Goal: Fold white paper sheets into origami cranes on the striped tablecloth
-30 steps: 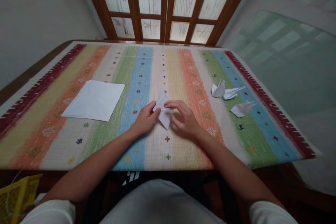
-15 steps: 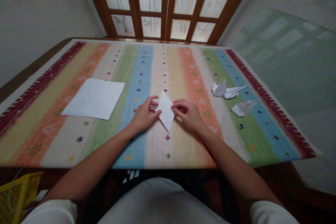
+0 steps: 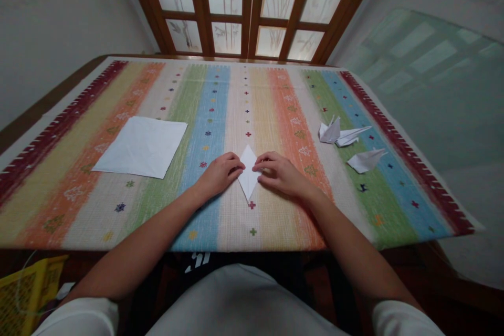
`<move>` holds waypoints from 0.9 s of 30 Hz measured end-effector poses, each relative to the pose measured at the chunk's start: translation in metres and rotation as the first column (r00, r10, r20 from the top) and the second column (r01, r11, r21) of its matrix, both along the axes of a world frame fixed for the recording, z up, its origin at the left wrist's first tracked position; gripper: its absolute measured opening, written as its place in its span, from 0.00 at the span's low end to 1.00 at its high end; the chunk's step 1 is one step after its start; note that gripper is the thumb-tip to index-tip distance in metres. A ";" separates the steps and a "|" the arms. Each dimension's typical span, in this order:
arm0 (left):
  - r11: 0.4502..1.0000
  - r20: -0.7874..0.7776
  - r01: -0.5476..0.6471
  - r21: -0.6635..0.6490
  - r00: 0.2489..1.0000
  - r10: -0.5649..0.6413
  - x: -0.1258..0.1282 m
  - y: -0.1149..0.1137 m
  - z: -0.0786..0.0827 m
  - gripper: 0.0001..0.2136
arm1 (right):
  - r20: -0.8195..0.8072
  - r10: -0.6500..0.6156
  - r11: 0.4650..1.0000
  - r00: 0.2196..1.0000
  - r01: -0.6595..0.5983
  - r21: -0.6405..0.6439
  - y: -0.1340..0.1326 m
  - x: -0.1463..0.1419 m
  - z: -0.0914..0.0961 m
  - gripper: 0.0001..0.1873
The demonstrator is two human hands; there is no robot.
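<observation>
While a folded white paper diamond (image 3: 248,178) is kept flat on a striped woven cloth (image 3: 98,218), its sides are reached from left and right by a person's bare hands. The left hand (image 3: 219,174) is laid palm down against the diamond's left edge, and the right hand (image 3: 280,174) is laid palm down over its upper right edge. Both are curved and half closed, with the fingers bent toward the paper and resting on it; neither is clenched, and whether the paper is actually pinched cannot be told.

The diamond is placed near the middle of the counter (image 3: 47,107), on a pale stripe beside a blue one, with its long point aimed toward the person and ending just above a small red cross woven into the cloth. A flat white square of paper (image 3: 142,147) is laid on the left side of the cloth, well apart from the left hand. On the right, a folded paper crane (image 3: 329,131) is seen touching a slim folded paper figure (image 3: 350,135), and a third folded paper figure (image 3: 365,160) is placed just beside them, all beyond the right hand's reach point.

Wooden-framed doors (image 3: 189,10) with frosted, bamboo-patterned panes are seen past the far edge of the counter. A yellow basket (image 3: 33,289) is caught at the lower left, below the counter.
</observation>
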State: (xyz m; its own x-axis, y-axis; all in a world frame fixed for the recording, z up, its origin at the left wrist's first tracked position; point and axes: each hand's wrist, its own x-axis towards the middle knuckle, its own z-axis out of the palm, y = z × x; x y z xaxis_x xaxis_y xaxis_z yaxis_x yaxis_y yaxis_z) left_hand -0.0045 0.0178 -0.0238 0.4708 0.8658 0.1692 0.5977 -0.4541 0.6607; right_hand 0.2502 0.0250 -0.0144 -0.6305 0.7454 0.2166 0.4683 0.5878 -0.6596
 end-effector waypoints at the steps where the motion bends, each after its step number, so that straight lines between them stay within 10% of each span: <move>1: 1.000 -0.004 0.014 0.007 1.000 -0.014 0.000 0.000 0.000 0.08 | 0.002 0.019 1.000 1.000 -0.019 -0.018 0.000 0.000 0.001 0.11; 15: 0.998 -0.014 -0.014 -0.064 1.000 0.013 -0.005 -0.004 0.016 0.11 | 0.018 -0.162 0.985 0.987 0.163 -0.055 0.004 -0.003 -0.002 0.10; 27: 0.991 0.058 -0.131 -0.028 0.989 0.133 0.005 0.001 -0.001 0.10 | -0.115 -0.325 0.943 0.939 0.312 -0.115 0.003 -0.014 -0.007 0.11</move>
State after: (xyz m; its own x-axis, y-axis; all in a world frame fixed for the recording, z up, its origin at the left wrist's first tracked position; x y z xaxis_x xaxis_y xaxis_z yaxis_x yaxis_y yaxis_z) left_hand 0.0003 0.0185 -0.0249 0.3418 0.9239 0.1718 0.6106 -0.3573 0.7068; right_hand 0.2358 0.0279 -0.0213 -0.3272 0.9235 0.2004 0.5267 0.3543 -0.7727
